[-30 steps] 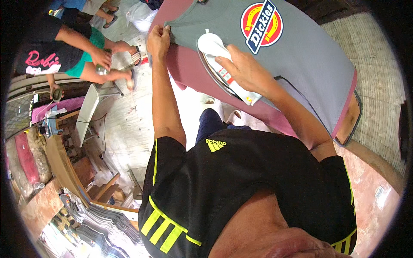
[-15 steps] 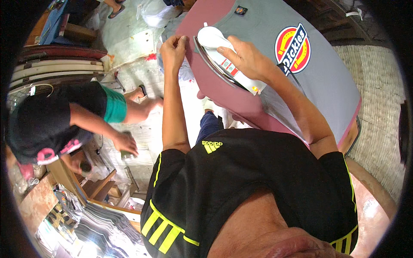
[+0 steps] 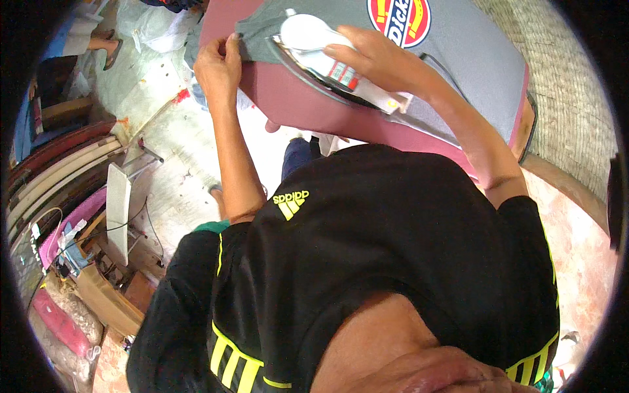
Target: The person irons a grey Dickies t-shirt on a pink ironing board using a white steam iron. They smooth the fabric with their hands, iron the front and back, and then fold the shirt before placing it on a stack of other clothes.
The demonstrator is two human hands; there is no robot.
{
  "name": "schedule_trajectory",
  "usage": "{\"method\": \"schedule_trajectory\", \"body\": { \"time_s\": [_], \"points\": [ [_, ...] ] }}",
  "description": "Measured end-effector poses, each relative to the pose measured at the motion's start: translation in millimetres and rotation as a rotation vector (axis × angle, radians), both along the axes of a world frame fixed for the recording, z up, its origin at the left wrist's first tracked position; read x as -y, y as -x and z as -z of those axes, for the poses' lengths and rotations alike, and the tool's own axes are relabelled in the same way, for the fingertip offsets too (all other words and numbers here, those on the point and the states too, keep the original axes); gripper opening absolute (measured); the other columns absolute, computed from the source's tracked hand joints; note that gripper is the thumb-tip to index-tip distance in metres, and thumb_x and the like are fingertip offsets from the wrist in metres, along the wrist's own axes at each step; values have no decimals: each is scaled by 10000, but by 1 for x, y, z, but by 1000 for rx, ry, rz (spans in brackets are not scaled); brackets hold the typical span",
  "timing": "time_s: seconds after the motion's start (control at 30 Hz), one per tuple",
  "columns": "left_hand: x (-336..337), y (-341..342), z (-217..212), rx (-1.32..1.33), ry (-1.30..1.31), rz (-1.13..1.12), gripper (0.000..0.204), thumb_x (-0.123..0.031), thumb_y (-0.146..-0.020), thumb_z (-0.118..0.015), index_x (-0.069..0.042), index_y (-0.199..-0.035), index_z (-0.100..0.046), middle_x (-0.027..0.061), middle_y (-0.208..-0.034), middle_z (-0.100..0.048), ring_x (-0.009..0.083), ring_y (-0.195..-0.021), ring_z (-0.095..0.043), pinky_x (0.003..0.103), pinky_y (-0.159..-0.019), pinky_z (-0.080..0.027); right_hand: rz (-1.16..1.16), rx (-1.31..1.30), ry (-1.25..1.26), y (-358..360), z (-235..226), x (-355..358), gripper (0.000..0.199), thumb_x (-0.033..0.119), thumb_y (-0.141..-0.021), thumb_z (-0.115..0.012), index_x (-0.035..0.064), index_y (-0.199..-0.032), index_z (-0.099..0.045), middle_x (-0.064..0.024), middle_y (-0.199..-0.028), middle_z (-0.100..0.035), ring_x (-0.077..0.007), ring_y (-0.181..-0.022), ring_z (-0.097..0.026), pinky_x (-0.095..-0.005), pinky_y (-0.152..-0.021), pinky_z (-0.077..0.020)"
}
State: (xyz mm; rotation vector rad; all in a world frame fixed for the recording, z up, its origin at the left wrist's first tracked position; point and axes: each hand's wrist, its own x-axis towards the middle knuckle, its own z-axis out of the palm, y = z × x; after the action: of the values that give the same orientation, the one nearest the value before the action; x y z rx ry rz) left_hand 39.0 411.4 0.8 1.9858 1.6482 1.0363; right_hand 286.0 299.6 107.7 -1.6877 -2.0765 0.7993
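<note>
My right hand (image 3: 380, 62) is wrapped round a white iron (image 3: 305, 33) with a red-marked side. Its soleplate lies tilted across the near edge of a grey T-shirt (image 3: 458, 78) and the maroon ironing board (image 3: 278, 95) beneath. On the shirt's chest shows a round, colourful print (image 3: 401, 19), partly cut off by the top of the view. Left of the iron, my left hand (image 3: 219, 69) pinches the shirt's darker edge between thumb and fingers.
Behind my left side stands a co-worker in a dark top (image 3: 177, 308), mostly hidden by my body. Stacked boards (image 3: 72, 170) and a white folding stand (image 3: 118, 213) are on the left. White plastic bags (image 3: 157, 29) lie on the floor at upper left.
My left hand now holds the shirt's edge, which lies further over the board's left end. The iron stays in my right hand. The co-worker has moved from the left to close behind me.
</note>
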Motion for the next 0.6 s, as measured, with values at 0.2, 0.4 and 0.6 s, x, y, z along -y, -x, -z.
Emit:
{"method": "schedule_trajectory", "body": {
  "time_s": [0.2, 0.4, 0.6],
  "points": [
    [2, -32, 22, -280, -372, -150, 449, -489, -846, -691, -40, -838, -692, 131, -756, -690, 349, -739, -665, 450, -674, -491, 176, -87, 59, -53, -7, 102, 402, 356, -996, -508, -16, -1148, -540, -275, -917, -635, -441, -877, -626, -458, -784, -474],
    [-3, -31, 34, -262, -374, -223, 333, -412, -838, -718, -89, -775, -664, 81, -661, -659, 320, -636, -627, 441, -612, -466, 316, -44, 241, -78, -7, 184, 427, 352, -971, -555, -22, -1173, -515, -280, -870, -663, -438, -789, -665, -488, -708, -499],
    [-4, -33, 26, 24, -259, -199, 316, -397, -867, -696, -86, -823, -724, 89, -665, -674, 285, -619, -648, 398, -623, -488, 223, -191, 106, -63, -1, 135, 435, 343, -966, -542, -36, -1177, -528, -285, -880, -663, -425, -832, -675, -464, -755, -514]
  ]
}}
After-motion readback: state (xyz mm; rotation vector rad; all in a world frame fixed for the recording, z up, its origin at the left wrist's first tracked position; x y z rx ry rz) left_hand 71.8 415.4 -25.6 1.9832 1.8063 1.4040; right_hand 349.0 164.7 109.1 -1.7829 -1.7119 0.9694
